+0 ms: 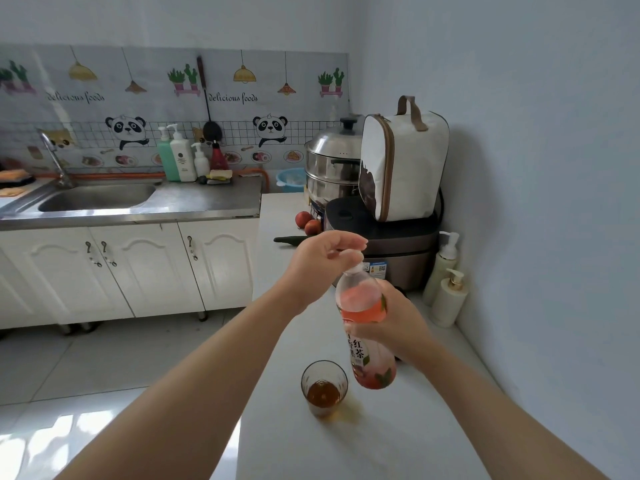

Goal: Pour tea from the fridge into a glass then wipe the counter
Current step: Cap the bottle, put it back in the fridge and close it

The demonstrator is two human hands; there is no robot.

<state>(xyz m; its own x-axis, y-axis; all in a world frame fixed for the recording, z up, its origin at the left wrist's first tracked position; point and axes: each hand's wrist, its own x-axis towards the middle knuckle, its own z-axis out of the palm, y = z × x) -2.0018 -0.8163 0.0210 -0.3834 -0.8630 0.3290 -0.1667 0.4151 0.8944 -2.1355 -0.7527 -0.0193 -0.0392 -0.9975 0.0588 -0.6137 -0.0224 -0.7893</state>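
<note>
While upright, bottle half-full, pinkish.

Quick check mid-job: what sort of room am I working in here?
A home kitchen, most likely: a steel sink with a tap, a stacked steamer pot on the white counter, and food-themed wall stickers.

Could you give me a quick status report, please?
Right hand grips tea bottle; left hand at its cap. Glass holds tea. Nothing blocking.
</note>
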